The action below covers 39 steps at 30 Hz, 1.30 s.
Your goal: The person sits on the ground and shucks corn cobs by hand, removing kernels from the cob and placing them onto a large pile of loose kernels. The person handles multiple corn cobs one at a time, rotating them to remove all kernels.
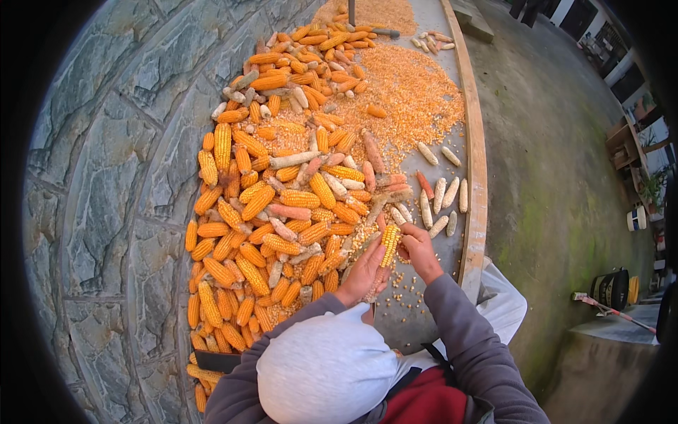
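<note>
A yellow ear of corn [390, 246] is gripped upright in my left hand [362, 273], with its kernels facing up. From the other side, the curled fingers of my right hand [420, 251] press against the ear's right edge. Just below the ear, a pinkish bare cob [377, 281] shows beside my left fingers; whether the hand holds it too cannot be told. Loose kernels [403, 297] are scattered on the grey surface under my hands. A large heap of corn ears [259, 204] lies to the left, mixed with stripped cobs.
Several pale stripped cobs [439, 193] lie to the right, inside a wooden edge board [473, 159]. Shelled kernels [410, 87] spread farther off, near a metal post [351, 11]. A stone wall [106, 201] borders the left. White sheeting [500, 302] hangs at the right.
</note>
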Available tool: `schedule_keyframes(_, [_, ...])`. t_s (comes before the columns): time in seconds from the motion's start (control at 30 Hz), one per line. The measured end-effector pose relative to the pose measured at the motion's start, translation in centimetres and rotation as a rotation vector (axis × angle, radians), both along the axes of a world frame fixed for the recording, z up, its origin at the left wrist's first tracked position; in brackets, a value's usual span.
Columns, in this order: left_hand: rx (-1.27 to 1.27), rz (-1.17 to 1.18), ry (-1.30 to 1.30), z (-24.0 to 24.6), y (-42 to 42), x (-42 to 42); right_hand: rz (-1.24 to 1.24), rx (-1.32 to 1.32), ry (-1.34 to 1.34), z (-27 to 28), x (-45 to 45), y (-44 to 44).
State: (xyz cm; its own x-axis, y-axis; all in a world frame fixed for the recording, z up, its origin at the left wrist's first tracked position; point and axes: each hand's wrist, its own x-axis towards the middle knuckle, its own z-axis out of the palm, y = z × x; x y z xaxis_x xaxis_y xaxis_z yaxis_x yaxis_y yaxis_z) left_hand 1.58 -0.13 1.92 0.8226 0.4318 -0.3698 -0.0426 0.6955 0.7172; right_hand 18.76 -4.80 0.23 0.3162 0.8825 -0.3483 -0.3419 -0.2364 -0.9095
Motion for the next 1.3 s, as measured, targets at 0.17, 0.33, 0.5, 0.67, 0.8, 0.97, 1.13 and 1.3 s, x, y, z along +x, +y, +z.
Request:
schedule_keyframes(0.17, [-0.051, -0.05, -0.015, 0.0, 0.2, -0.2, -0.023, -0.017, -0.036, 1.1, -0.5, 0.1])
schedule_keyframes(0.33, [-0.073, -0.047, -0.003, 0.2, 0.2, -0.2, -0.07, 0.032, -0.308, 0.6, -1.4, 0.2])
schedule_keyframes(0.5, [-0.028, -0.061, 0.035, 0.6, 0.1, 0.0, -0.16, 0.026, -0.287, -1.6, -1.8, 0.5])
schedule_keyframes(0.67, [-0.081, -0.038, 0.006, 0.4, 0.2, -0.4, -0.094, -0.036, -0.147, 1.2, -1.9, 0.7])
schedule_keyframes(0.8, [-0.064, 0.041, -0.006, 0.4, 0.1, 0.2, -0.011, 0.016, -0.548, -0.2, -2.9, 0.4])
schedule_keyframes(0.97, [-0.081, 0.081, -0.018, -0.3, -0.1, 0.2, -0.205, 0.038, -0.508, -0.9, -4.9, 0.8])
schedule_keyframes(1.13, [-0.132, 0.063, -0.015, -0.1, 0.0, 0.1, -0.194, 0.019, -0.544, -2.3, -4.5, 0.6])
schedule_keyframes(1.3, [-0.189, 0.051, -0.044, -0.8, 0.1, 0.0, -0.194, 0.057, -0.253, -2.8, -3.9, 0.2])
